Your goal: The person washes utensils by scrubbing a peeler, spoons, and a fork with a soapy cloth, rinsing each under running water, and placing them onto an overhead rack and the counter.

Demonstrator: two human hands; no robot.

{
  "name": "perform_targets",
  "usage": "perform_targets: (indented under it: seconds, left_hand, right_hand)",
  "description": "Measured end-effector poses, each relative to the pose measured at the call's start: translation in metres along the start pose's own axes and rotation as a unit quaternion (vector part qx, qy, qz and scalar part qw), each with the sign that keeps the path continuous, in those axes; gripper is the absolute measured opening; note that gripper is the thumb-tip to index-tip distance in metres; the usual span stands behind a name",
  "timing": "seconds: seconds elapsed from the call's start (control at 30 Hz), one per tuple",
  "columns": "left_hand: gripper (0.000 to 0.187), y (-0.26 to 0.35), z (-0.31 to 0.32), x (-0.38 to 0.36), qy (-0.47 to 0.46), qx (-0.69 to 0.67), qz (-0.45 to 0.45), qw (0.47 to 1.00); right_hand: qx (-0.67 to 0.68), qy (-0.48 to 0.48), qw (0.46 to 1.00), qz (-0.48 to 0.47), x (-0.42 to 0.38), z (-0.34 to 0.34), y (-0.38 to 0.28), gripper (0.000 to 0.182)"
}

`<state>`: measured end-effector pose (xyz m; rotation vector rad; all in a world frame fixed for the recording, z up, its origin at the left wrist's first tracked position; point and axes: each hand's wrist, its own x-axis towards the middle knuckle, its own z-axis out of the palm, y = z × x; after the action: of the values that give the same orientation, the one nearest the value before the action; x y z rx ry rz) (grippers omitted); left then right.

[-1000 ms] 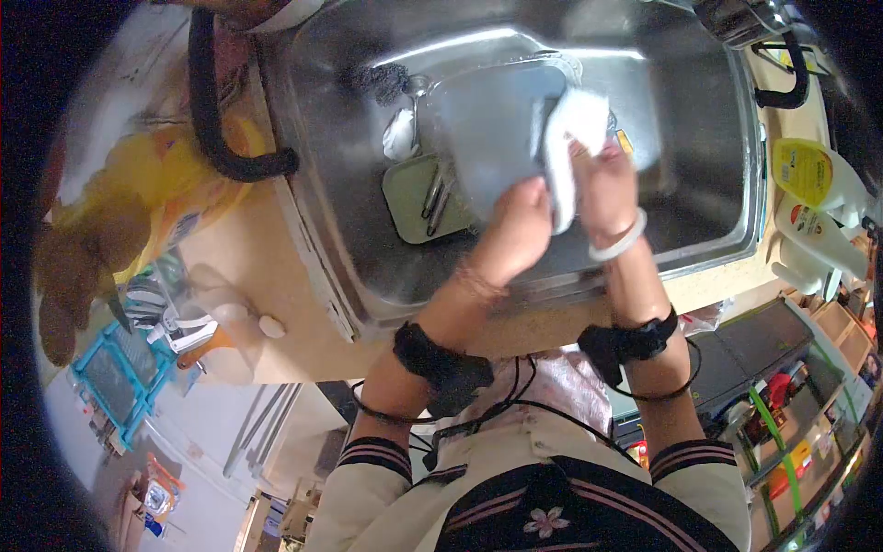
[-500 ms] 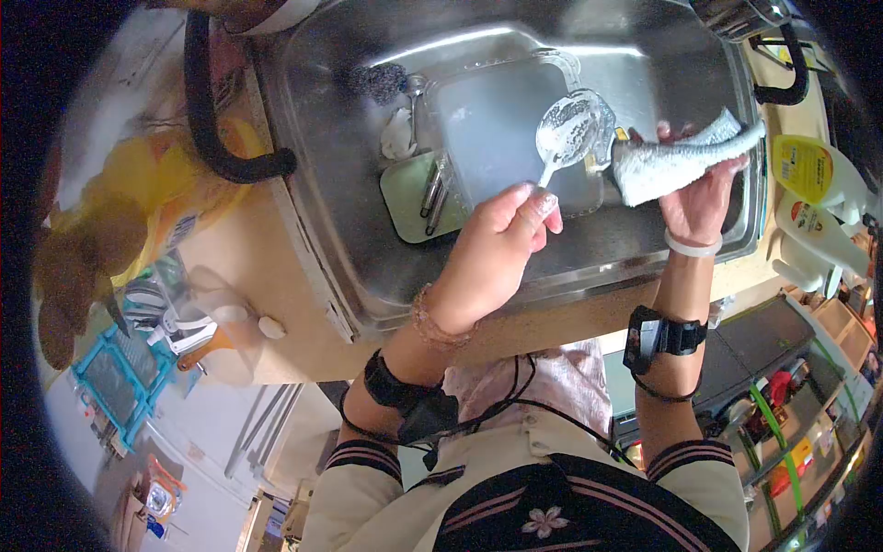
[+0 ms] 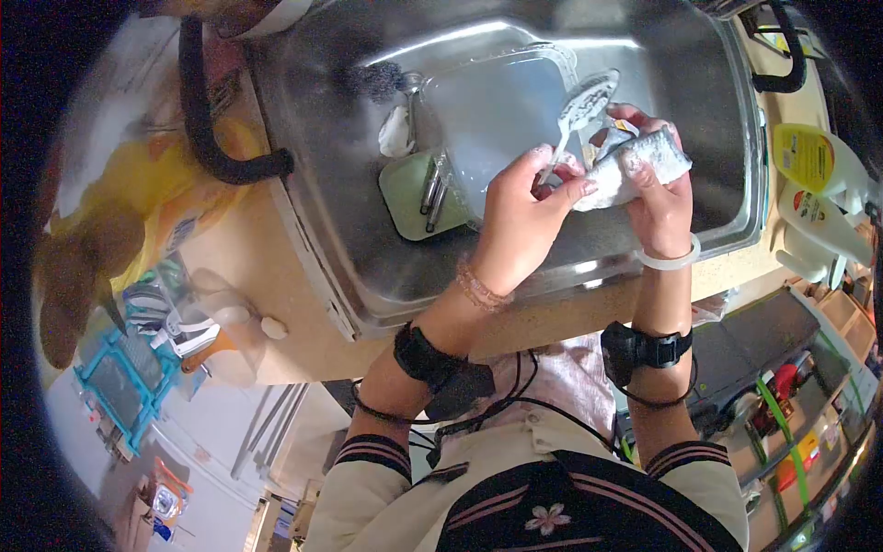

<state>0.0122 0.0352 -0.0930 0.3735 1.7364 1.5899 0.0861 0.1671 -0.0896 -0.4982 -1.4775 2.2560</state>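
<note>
Over the steel sink (image 3: 386, 248), my left hand (image 3: 520, 221) grips the handle of a soapy metal skimmer spoon (image 3: 584, 97), whose round head points up and away. My right hand (image 3: 658, 198) is closed around a sudsy white sponge cloth (image 3: 625, 170) pressed against the spoon's handle beside my left fingers. Under both hands lies a pale blue cutting board (image 3: 497, 120) in the basin, and a green dish (image 3: 414, 198) holding cutlery sits to its left.
A black faucet hose (image 3: 207, 120) curves over the sink's left rim. A dark scrubber (image 3: 372, 83) rests at the back of the basin. Dish soap bottles (image 3: 814, 175) stand on the right counter. A yellow bag (image 3: 156, 184) lies on the left counter.
My right hand swung out to the right with the cloth, then came back to the spoon's handle. The spoon's head turned and rose slightly in my left hand.
</note>
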Motion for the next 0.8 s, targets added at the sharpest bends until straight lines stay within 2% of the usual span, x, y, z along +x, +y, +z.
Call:
perform_targets:
  seconds: [0.13, 0.23, 0.33, 0.37, 0.4, 0.47, 0.53, 0.57, 0.6, 0.67, 0.7, 0.73, 0.8]
  left_hand:
    - [0.014, 0.004, 0.002, -0.004, 0.004, -0.063, -0.002, 0.998]
    - [0.012, 0.01, -0.004, -0.006, -0.029, -0.122, -0.032, 0.992]
    - [0.014, 0.017, -0.008, -0.004, -0.048, -0.179, -0.048, 0.981]
    - [0.016, 0.017, -0.009, -0.004, -0.051, -0.191, -0.038, 0.98]
    - [0.017, 0.018, -0.01, -0.003, -0.054, -0.202, -0.028, 0.977]
    - [0.019, 0.021, -0.013, -0.003, -0.079, -0.205, -0.039, 0.975]
    - [0.018, 0.02, -0.01, -0.001, -0.083, -0.206, -0.039, 0.974]
    - [0.017, 0.018, -0.008, -0.001, -0.099, -0.202, -0.024, 0.974]
    - [0.015, 0.015, -0.006, -0.001, -0.103, -0.191, -0.013, 0.976]
    - [0.014, 0.011, -0.001, -0.001, -0.112, -0.168, 0.007, 0.979]
    - [0.018, 0.011, -0.005, -0.001, -0.142, -0.215, -0.081, 0.963]
    - [0.02, 0.01, -0.005, 0.0, -0.145, -0.237, -0.06, 0.959]
    - [0.023, 0.007, -0.006, 0.003, -0.152, -0.279, -0.018, 0.948]
  right_hand:
    - [0.064, -0.026, 0.998, 0.006, 0.0, -0.009, 0.002, 0.038]
    - [-0.01, -0.024, 1.0, 0.016, 0.0, -0.015, -0.001, 0.043]
    - [-0.144, -0.036, 0.988, 0.042, 0.002, -0.021, -0.001, 0.051]
    - [-0.313, -0.009, 0.95, 0.006, 0.009, -0.018, -0.002, 0.054]
    - [-0.303, 0.056, 0.951, -0.005, 0.008, -0.014, 0.001, 0.051]
    - [-0.28, 0.184, 0.942, -0.025, 0.007, -0.004, 0.008, 0.047]
    - [-0.099, 0.098, 0.986, 0.088, -0.006, 0.008, 0.004, 0.041]
    - [-0.007, 0.053, 0.988, 0.143, -0.011, 0.013, 0.003, 0.04]
    - [-0.036, 0.036, 0.989, 0.135, -0.019, 0.015, 0.019, 0.041]
    - [0.029, 0.051, 0.982, 0.182, -0.019, 0.031, 0.014, 0.04]
    - [0.045, 0.113, 0.97, 0.211, -0.017, 0.034, 0.013, 0.036]
    - [0.207, -0.03, 0.953, 0.218, -0.012, 0.022, 0.013, 0.032]
    - [0.263, 0.007, 0.936, 0.232, -0.014, 0.016, 0.017, 0.029]
